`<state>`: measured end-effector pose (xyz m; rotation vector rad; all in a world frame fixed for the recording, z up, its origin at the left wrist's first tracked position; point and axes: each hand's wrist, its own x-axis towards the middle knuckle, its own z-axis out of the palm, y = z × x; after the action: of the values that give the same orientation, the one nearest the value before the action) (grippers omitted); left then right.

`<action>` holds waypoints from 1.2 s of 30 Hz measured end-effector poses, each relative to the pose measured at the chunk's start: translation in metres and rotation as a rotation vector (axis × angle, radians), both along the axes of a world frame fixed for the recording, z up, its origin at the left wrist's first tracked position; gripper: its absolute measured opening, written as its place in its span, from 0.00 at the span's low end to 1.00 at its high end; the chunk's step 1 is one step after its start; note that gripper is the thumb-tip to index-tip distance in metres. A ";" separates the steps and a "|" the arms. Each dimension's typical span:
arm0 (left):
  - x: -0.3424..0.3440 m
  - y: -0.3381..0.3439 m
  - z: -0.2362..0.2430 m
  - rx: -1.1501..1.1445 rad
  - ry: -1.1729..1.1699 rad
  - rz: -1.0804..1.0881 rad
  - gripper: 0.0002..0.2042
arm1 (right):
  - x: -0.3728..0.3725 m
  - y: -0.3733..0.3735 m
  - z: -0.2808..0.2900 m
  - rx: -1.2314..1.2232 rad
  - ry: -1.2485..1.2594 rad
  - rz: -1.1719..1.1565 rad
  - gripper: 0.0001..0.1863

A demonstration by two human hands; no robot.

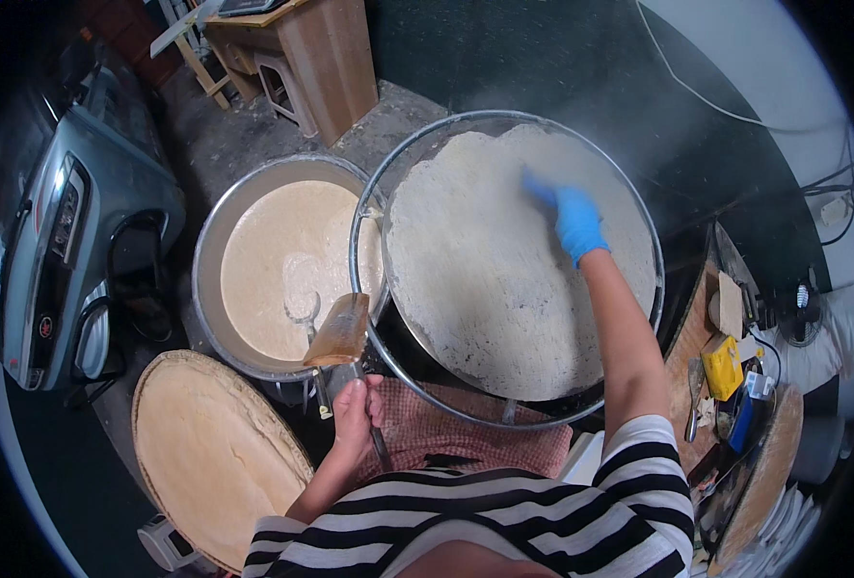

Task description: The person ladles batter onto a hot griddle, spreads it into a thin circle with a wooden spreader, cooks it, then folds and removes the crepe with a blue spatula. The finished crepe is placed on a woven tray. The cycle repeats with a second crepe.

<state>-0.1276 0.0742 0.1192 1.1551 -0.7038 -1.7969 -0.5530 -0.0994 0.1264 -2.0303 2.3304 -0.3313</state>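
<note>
- Landmark: the large round griddle point(629, 241), ringed by a metal rim, sits centre-right; all places below are given from it.
- On the griddle lies a thin sheet of pale batter point(485, 279), covering nearly the whole surface, with ragged edges along the near side.
- The right hand point(573, 218), in a blue glove, presses down on the far part of the sheet, fingers bent and spread; whether it pinches anything cannot be told (motion blur hides the fingertips).
- The left hand point(355, 416), bare, is clenched around the handle of a flat scraper point(338, 330), whose wide blade hovers over the griddle's left rim.
- Just left of the griddle stands a metal basin point(217, 241) of liquid batter, with a ladle point(304, 306) resting in it.
- Near-left of the griddle lies a round woven tray point(157, 385) carrying a finished flat sheet.
- Step in hand, as judged: smoothing or testing the sheet while it cooks.
- The next move likely calls for sliding the blade flat under the near edge, gently, since the sheet looks thin and apt to tear.
</note>
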 end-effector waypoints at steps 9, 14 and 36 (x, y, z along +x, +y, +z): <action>0.007 -0.007 -0.010 0.056 0.028 0.064 0.16 | 0.006 0.021 -0.021 -0.120 0.148 0.033 0.14; -0.001 -0.010 -0.009 0.009 0.038 0.011 0.14 | 0.015 -0.006 -0.025 -0.087 0.209 -0.063 0.14; -0.085 -0.006 0.047 0.038 0.046 -0.636 0.09 | 0.110 0.297 0.177 -0.085 -0.595 0.120 0.29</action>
<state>-0.2129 0.0678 0.1659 0.9693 -1.0990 -2.3568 -0.4435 0.1979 0.3032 -1.7657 1.8493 -0.8974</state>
